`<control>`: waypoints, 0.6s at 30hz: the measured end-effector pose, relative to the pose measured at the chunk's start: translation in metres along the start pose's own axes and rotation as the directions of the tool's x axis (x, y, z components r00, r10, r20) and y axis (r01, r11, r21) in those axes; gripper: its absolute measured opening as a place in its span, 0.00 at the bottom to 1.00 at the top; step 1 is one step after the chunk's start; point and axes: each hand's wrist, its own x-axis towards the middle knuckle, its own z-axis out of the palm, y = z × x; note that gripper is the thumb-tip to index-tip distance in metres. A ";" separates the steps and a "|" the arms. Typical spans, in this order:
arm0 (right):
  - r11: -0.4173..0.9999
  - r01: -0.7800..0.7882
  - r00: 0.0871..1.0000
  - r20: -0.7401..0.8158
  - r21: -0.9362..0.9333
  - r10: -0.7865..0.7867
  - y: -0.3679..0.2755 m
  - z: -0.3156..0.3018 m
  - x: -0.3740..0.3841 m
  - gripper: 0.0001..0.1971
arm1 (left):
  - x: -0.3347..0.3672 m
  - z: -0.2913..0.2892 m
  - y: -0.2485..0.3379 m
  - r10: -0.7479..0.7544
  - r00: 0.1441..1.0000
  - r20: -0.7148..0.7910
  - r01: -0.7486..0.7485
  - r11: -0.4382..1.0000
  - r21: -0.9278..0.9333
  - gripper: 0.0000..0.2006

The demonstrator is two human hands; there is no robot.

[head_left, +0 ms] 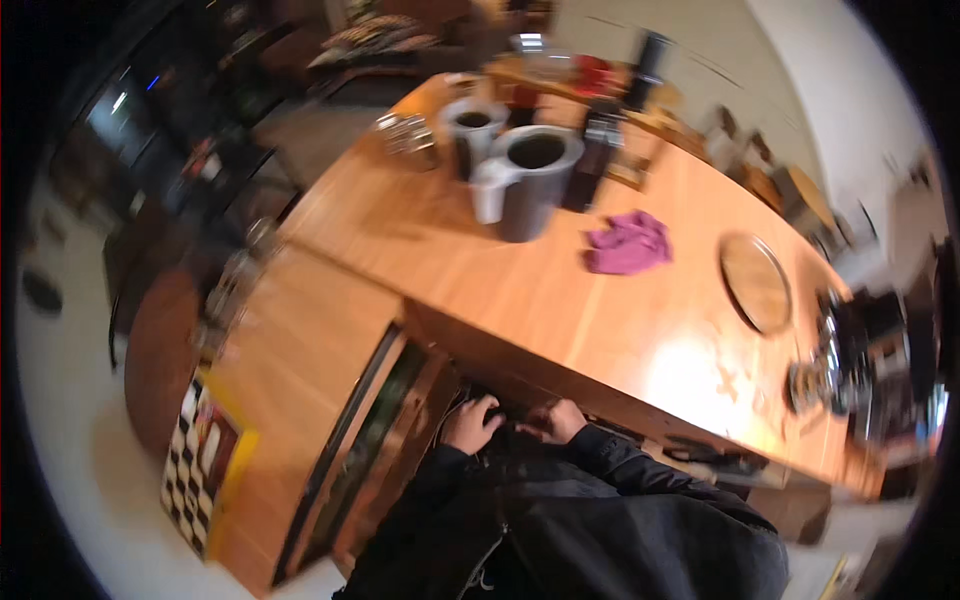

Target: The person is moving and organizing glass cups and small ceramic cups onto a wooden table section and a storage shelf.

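From where I watched, both hands were down at the near edge of the wooden desk [560, 300], just under its lip. The left hand [470, 424] was curled into a loose fist, its fingers [490, 408] folded over something dark that I could not make out. The right hand [553, 420] sat just beside it, knuckles up, fingers bent and pressed into the same dark, shadowed space below the desk top; whether it actually gripped anything I could not tell. The two hands were close to touching. Both arms wore black sleeves [620, 460], and the dark jacket filled the lower middle of the view.

The dark thing the hands worked at lay in the recess under the desk edge, between the open drawer [375, 440] to the left and a shallow drawer with dark tools [715, 458] to the right. The picture was blurred, so the details there stayed unclear.

On the desk top, well away from the hands, stood a large grey pitcher [532, 180] with a white mug [489, 190] touching its left side, and a second grey pitcher [472, 128] behind them. A tall dark bottle [592, 160] stood just right of the large pitcher. A crumpled purple cloth [628, 244] lay near the middle, and a round wooden plate [755, 282] lay further right. A checkered board [192, 462] lay at the far left end of the lower cabinet top.
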 end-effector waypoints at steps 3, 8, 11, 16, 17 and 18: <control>0.946 -0.325 0.929 0.180 -0.013 0.322 0.042 -0.002 -0.088 0.19 | -0.019 0.067 -0.024 -0.045 0.898 0.438 0.030 0.999 0.040 0.30; 0.688 -0.726 0.688 -0.007 0.024 0.726 0.086 0.007 -0.239 0.16 | -0.010 0.162 -0.055 -0.271 0.450 0.851 0.197 0.960 0.201 0.36; 0.600 -0.772 0.583 -0.142 0.211 0.800 0.093 0.011 -0.348 0.15 | 0.014 0.245 -0.029 -0.408 0.313 0.858 0.222 0.910 0.351 0.35; 0.260 -0.791 0.208 -0.157 0.554 0.966 0.107 0.019 -0.560 0.17 | 0.021 0.420 0.060 -0.486 0.228 0.844 0.091 0.873 0.478 0.34; 0.194 -0.755 0.112 -0.168 0.627 0.979 0.102 0.021 -0.610 0.18 | 0.015 0.455 0.082 -0.478 0.219 0.851 0.041 0.876 0.481 0.34; 0.210 -0.731 0.097 -0.205 0.649 0.974 0.096 0.023 -0.655 0.18 | 0.006 0.488 0.101 -0.469 0.206 0.859 -0.015 0.876 0.482 0.34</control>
